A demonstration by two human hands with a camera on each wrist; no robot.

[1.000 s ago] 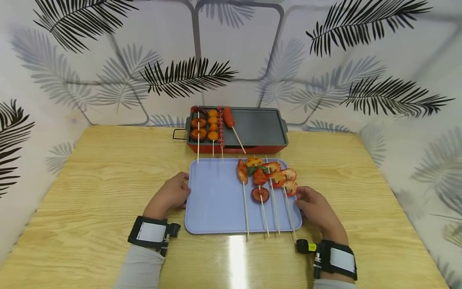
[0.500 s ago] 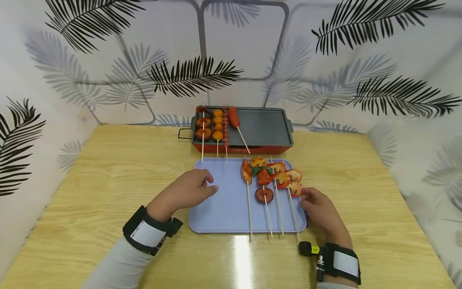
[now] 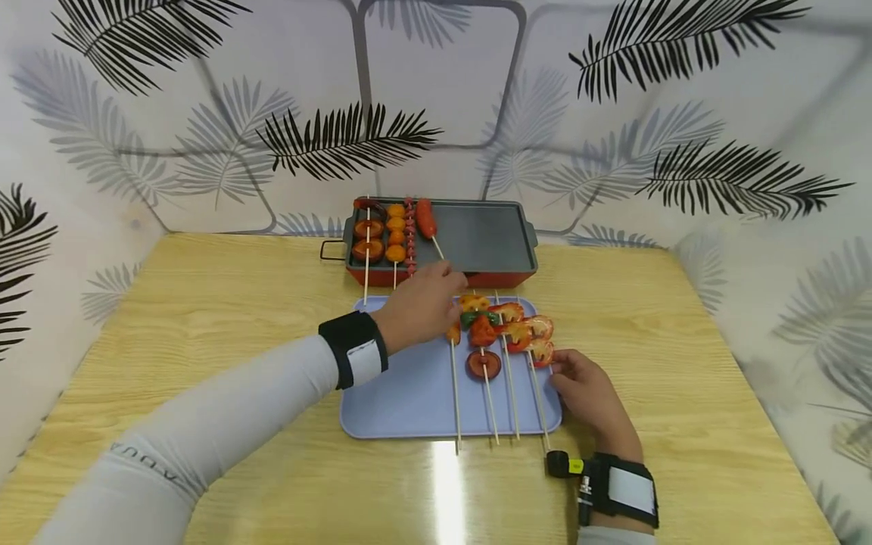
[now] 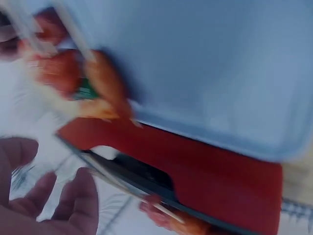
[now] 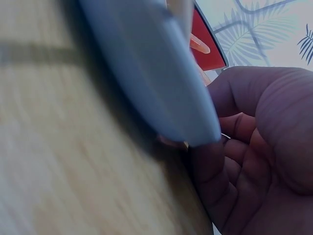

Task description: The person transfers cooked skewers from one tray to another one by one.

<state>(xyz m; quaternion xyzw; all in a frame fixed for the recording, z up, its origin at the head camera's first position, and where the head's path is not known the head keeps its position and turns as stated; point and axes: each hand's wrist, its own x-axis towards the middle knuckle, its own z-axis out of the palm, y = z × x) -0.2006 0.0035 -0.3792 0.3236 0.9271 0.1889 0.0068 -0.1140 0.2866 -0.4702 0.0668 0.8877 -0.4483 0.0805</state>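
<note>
My left hand (image 3: pixel 422 303) reaches across the lilac tray (image 3: pixel 398 393) to the front edge of the toy grill (image 3: pixel 484 235). It is beside the stick of the sausage skewer (image 3: pixel 425 218). In the left wrist view its fingers (image 4: pixel 80 196) are spread apart, with the skewer's stick (image 4: pixel 105 174) just past the fingertips. At the tray's right edge, my right hand (image 3: pixel 589 393) pinches the rim, thumb on one side and fingers underneath. A brown drumstick-like skewer (image 3: pixel 454 333) on the tray is partly hidden by the left hand.
Mushroom (image 3: pixel 368 250), orange-ball (image 3: pixel 396 253) and pink-bead (image 3: pixel 410 235) skewers line the grill's left side. On the tray's right lie a mixed vegetable skewer (image 3: pixel 483 333) and shrimp skewers (image 3: pixel 538 352), their sticks overhanging the front rim. A patterned cloth (image 3: pixel 272 166) stands behind the table.
My left hand has let go of the tray's left edge and moved right and forward over the tray to the grill's front. The right hand has stayed at the tray's right edge.
</note>
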